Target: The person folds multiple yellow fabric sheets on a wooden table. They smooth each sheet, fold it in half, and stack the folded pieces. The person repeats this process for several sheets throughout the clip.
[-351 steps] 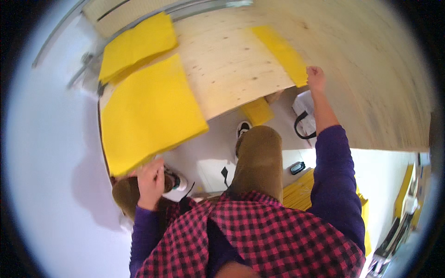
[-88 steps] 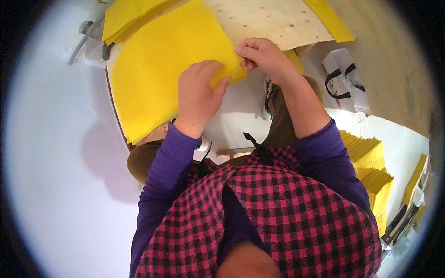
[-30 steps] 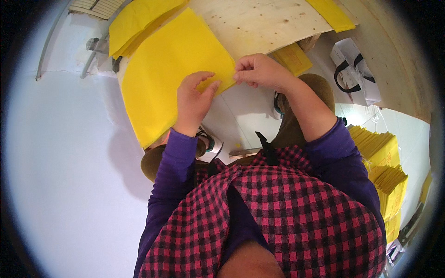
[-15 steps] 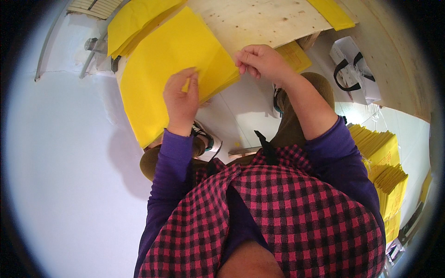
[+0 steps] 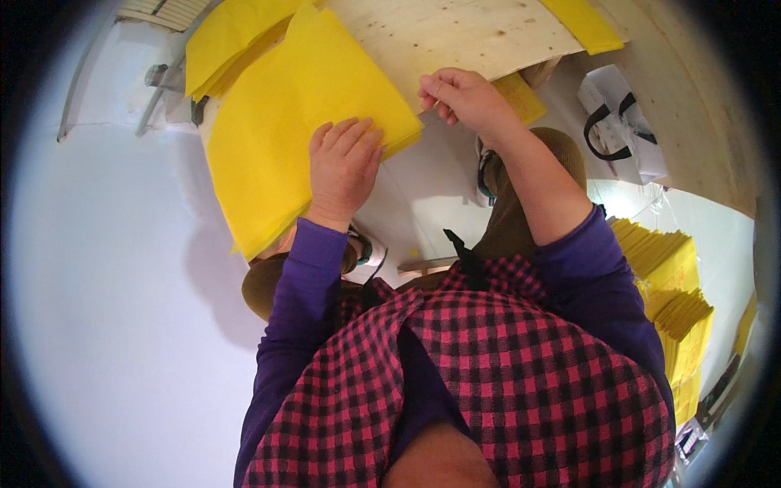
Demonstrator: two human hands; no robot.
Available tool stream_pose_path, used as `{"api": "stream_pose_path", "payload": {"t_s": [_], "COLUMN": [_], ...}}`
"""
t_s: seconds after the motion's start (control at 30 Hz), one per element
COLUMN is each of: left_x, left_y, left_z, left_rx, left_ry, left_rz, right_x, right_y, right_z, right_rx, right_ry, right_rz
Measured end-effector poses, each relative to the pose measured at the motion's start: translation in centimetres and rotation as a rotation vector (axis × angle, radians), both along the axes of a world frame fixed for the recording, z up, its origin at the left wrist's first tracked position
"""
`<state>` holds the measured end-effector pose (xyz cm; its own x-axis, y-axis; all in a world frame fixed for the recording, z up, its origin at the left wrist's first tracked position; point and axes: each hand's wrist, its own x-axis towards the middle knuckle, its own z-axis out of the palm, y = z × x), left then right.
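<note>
Beside edge of sheets (image 5: pixel 297 122), right hand (image 5: pixel 469 99)

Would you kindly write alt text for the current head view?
A person's left hand is over a stack of large yellow sheets on a wooden tabletop, while the loosely curled right hand is near the stack's right corner.

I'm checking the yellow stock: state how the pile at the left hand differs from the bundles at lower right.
The pile lies with a broad face up; the bundles show rows of edges on top. The left hand lies over the pile, no hand over the bundles. Both are yellow.
</note>
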<state>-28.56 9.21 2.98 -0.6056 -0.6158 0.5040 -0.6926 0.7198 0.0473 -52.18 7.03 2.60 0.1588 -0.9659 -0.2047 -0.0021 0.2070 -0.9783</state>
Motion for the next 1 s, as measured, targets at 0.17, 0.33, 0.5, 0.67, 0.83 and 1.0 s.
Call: {"api": "stream_pose_path", "payload": {"t_s": [0.17, 0.33, 0.5, 0.67, 0.83, 1.0], "left_x": [0.3, 0.8, 6.7, 16.5, 21.5, 20.7], "left_y": [0.0, 1.7, 5.0, 8.6, 10.0, 10.1], "left_z": [0.1, 1.7, 2.7, 2.1, 0.0, -2.1], "left_rx": [0.096, 0.133, 0.081, 0.123, 0.389, 0.553], "left_ry": [0.011, 0.007, 0.089, 0.645, 1.199, 1.271], "left_rz": [-0.046, 0.005, 0.333, 0.756, 0.782, 0.694], "right_x": [1.0, 2.2, 3.1, 3.7, 4.4, 5.7], "right_y": [-0.8, -1.1, -0.5, -0.6, -0.8, -1.2], "right_z": [-1.3, -2.0, -1.8, -2.2, -2.4, -2.2], "right_rx": [-0.125, -0.168, -0.203, -0.204, -0.245, -0.214], "right_ry": [0.260, 0.276, 0.321, 0.308, 0.304, 0.239], "right_rz": [-0.028, -0.075, -0.061, -0.054, -0.036, -0.060]}}
